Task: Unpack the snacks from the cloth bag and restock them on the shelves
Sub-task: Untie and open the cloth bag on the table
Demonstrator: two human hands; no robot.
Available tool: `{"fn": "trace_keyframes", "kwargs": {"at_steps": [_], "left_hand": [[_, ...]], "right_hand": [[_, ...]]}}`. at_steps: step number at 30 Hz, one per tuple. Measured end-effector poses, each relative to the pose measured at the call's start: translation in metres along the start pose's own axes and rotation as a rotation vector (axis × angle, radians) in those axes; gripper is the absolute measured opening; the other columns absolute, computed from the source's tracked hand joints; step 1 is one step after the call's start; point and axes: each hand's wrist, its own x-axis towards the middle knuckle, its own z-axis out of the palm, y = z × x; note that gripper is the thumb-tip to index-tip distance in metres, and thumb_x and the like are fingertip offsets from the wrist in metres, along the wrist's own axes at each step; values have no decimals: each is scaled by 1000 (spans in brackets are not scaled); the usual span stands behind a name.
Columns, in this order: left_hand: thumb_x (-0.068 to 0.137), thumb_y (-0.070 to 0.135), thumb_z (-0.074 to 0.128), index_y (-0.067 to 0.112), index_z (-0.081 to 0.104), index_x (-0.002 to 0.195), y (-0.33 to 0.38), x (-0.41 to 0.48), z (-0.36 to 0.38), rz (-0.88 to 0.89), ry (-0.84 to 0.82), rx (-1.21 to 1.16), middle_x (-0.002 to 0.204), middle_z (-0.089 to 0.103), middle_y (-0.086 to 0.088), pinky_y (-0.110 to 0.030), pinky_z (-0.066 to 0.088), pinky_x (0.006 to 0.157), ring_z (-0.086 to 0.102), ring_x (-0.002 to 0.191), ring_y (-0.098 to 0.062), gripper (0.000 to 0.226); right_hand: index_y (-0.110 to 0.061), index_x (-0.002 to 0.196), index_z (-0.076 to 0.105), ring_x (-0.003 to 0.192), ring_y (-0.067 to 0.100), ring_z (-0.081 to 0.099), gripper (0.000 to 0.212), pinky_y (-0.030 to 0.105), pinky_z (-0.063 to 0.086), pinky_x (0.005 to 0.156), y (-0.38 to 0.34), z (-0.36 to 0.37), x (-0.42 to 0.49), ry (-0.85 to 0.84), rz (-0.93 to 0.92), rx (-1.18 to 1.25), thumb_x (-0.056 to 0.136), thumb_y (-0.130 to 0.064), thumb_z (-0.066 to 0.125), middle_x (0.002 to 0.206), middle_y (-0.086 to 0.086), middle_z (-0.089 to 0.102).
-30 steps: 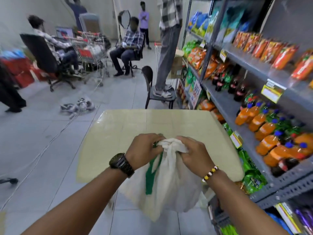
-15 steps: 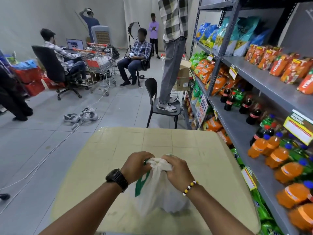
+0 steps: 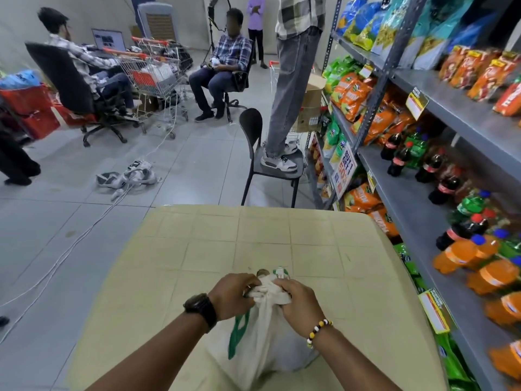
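A white cloth bag (image 3: 262, 345) with green handles stands on the pale yellow table (image 3: 253, 244), close to its near edge. My left hand (image 3: 234, 294) and my right hand (image 3: 298, 301) both grip the bunched top of the bag, one on each side. The bag's contents are hidden inside the cloth. To the right runs the grey metal shelves (image 3: 439, 100), holding orange and blue snack packets (image 3: 352, 97) and soft drink bottles (image 3: 462, 249).
A person stands on a black chair (image 3: 253, 153) just beyond the table, by the shelves. Two people sit on office chairs near a shopping cart (image 3: 158, 74). White cables and a cloth heap (image 3: 132, 176) lie on the tiled floor at left.
The bag has come from hanging off the table's near edge onto the tabletop. Both hands kept hold of its top and moved forward with it. The camera has tilted.
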Motion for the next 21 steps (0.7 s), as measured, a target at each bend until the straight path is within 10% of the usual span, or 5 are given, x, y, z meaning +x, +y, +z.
{"fn": "trace_keyframes", "kwargs": {"at_steps": [8,21], "left_hand": [[73,29,70,32,63,119,-36,16,3,-127,-259,-438,113,69,5,-21,57,81,68,100,-7,46],[87,14,55,26,76,97,-32,39,18,251,-6,82,104,65,-7,-39,51,77,61,92,-30,26]], "right_hand": [[-42,138,48,107,2,62,78,17,52,91,8,8,-13,-156,195,43,65,-38,77,123,-18,61],[-21,69,68,65,19,65,14,25,49,57,2,46,-41,180,11,-446,72,-13,79,70,-4,68]]}}
